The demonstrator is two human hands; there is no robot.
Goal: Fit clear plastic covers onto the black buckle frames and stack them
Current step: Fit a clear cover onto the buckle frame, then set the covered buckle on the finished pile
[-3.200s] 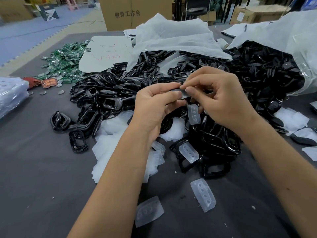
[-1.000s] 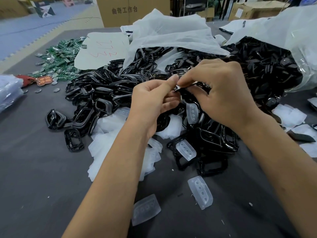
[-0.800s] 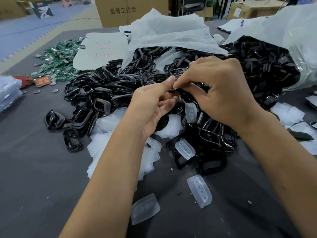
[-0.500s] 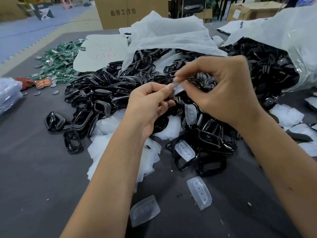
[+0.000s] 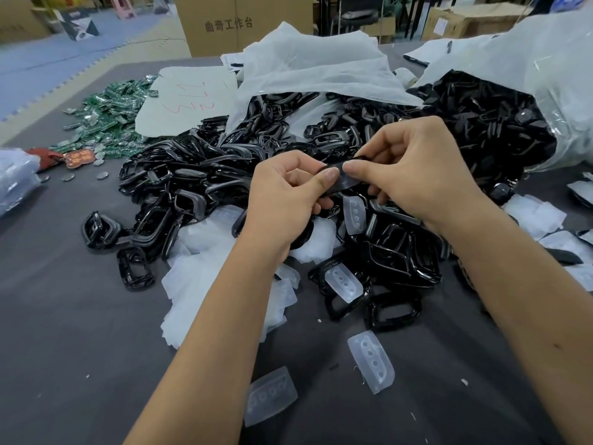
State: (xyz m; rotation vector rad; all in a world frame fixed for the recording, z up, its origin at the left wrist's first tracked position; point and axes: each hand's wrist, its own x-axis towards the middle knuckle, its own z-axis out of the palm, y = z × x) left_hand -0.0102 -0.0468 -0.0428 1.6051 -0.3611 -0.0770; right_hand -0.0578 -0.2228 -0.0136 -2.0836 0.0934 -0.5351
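My left hand (image 5: 288,194) and my right hand (image 5: 417,175) meet above the pile and together pinch one black buckle frame (image 5: 343,183) between thumbs and fingers. A clear plastic cover seems to lie over it, though fingers hide most of it. Below lies a big heap of black buckle frames (image 5: 199,184). Loose clear plastic covers lie around, one (image 5: 370,361) on the cloth near me, another (image 5: 271,395) to its left, a third (image 5: 343,281) resting on a frame.
A clear bag (image 5: 526,110) full of black parts spills open at the right. White sheets (image 5: 308,69) cover the back of the heap. Green circuit boards (image 5: 109,117) lie at the far left, a cardboard box (image 5: 237,24) stands behind. Grey table cloth (image 5: 64,332) stretches in front.
Both hands have drawn slightly toward me and lowered; my right hand's fingers have shifted on the buckle frame, and both thumbs now press side by side on it.
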